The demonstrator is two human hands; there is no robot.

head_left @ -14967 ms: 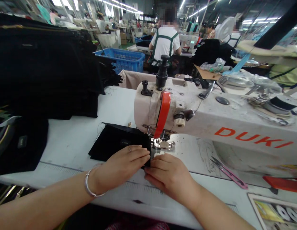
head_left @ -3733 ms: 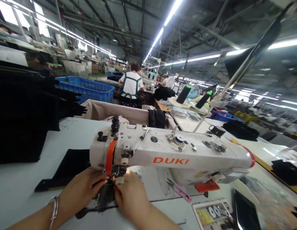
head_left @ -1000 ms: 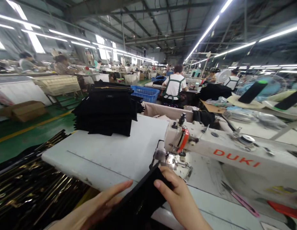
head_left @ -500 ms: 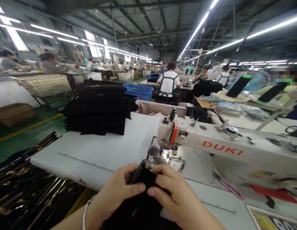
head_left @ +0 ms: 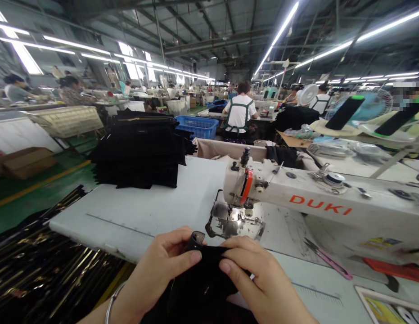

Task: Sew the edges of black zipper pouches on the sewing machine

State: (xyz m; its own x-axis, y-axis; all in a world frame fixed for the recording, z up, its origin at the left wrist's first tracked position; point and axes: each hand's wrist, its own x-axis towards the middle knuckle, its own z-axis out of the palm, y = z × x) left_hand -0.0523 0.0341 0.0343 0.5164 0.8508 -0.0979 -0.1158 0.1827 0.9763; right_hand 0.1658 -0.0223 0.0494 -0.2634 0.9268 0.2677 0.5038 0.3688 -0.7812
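Between my hands is a piece of black fabric (head_left: 209, 274), held up at the near edge of the sewing table (head_left: 141, 204). My left hand (head_left: 172, 261) pinches its left upper edge, where a small folded dark tab (head_left: 196, 239) with a greyish inner face sticks up. My right hand (head_left: 246, 270) grips the fabric's right upper edge between thumb and fingers. The lower part of the cloth hangs toward me. Just beyond my hands is the sewing machine (head_left: 313, 198), its needle plate (head_left: 234, 220) bare metal.
A tall stack of black fabric pieces (head_left: 138, 153) stands on the table's left. Pink-handled thread snips (head_left: 329, 261) lie at right. Black strips with gold zippers (head_left: 57, 265) are heaped at lower left. A blue basket (head_left: 197, 127) and a co-worker (head_left: 239, 110) are farther back.
My hands have spread slightly apart, stretching the fabric's top edge between them. The folded tab has shifted a little left and down. The view has turned slightly left.
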